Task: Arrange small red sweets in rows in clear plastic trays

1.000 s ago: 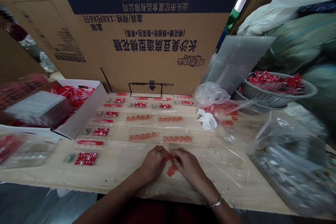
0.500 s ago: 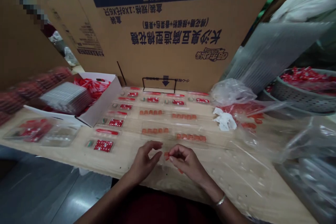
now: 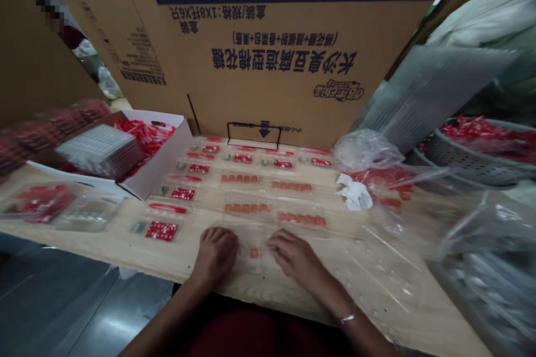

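Note:
My left hand (image 3: 215, 254) rests knuckles up on the left end of a clear plastic tray (image 3: 247, 259) near the wooden table's front edge, its fingers curled onto the tray. A single small orange piece (image 3: 253, 253) lies in the tray between my hands. My right hand (image 3: 293, 256) sits just right of it, fingers bent down and together. What they hold, if anything, is hidden. Beyond my hands lie filled trays with rows of orange pieces (image 3: 246, 208) and a second such row (image 3: 302, 219).
A large cardboard box wall (image 3: 268, 56) stands behind the table. A white box (image 3: 159, 164) of red packets sits at left, with red printed sachets (image 3: 161, 230) in front of it. Right of centre are a crumpled white scrap (image 3: 355, 192), plastic bags (image 3: 368, 150) and grey baskets (image 3: 473, 159) of red packets.
My hands dropped from a raised pinch to the table. The orange piece pinched in my right fingers now lies in the clear tray. My left hand closed onto the tray.

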A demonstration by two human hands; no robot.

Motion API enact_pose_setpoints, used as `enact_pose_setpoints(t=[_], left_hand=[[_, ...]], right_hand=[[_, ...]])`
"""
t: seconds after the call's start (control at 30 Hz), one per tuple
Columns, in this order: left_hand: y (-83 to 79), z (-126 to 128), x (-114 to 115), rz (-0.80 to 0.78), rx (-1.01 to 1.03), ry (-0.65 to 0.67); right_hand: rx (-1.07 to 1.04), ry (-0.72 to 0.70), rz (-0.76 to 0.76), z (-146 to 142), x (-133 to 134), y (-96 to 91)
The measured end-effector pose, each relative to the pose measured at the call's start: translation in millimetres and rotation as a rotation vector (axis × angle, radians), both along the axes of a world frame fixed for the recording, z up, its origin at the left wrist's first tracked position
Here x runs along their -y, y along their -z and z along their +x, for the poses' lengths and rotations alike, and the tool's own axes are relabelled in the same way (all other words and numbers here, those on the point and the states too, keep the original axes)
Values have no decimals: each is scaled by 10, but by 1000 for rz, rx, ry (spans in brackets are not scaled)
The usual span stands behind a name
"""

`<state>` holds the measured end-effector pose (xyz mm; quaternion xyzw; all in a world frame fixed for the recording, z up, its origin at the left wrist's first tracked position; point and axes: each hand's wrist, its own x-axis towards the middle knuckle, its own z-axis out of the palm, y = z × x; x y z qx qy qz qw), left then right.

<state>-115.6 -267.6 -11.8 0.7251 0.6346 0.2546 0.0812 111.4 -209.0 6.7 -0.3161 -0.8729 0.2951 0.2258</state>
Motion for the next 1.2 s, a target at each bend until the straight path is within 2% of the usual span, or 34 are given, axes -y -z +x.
enact_pose_setpoints(t=[0.1, 0.2, 0.27, 0.37, 0.47, 0.57, 0.7, 0.8, 0.9, 1.0, 1.2], left_hand=[[-15, 87, -30, 101, 51, 48], [-58, 301, -131, 97, 161, 157], [-84, 485, -215, 27, 225, 200], [-103, 738, -317, -153, 379, 185], [-121, 867, -388, -309, 743, 117], [-180, 834, -436, -411, 1148, 47], [-310, 640, -425, -501, 1369, -32], [-384, 479, -366, -562, 1436, -86], [-427, 355, -313, -686, 1532, -130], [-456, 288, -287, -787, 1600, -115], [-453, 233, -230, -676, 1532, -84]], right_hand=[[-16, 225, -51, 289, -96, 14], [42, 249, -108, 391, -160, 100], [37, 240, -158, 356, -178, 165], [-28, 293, -212, 254, -151, 187], [-109, 341, -150, 160, -64, 91], [-137, 313, 10, 51, 23, -28], [-139, 236, 147, -145, 64, -88], [-231, 197, 54, -267, 62, -91], [-332, 92, -68, -311, 50, -93], [-384, 12, -41, -309, 23, -91], [-420, -31, -119, -397, 22, -78]])
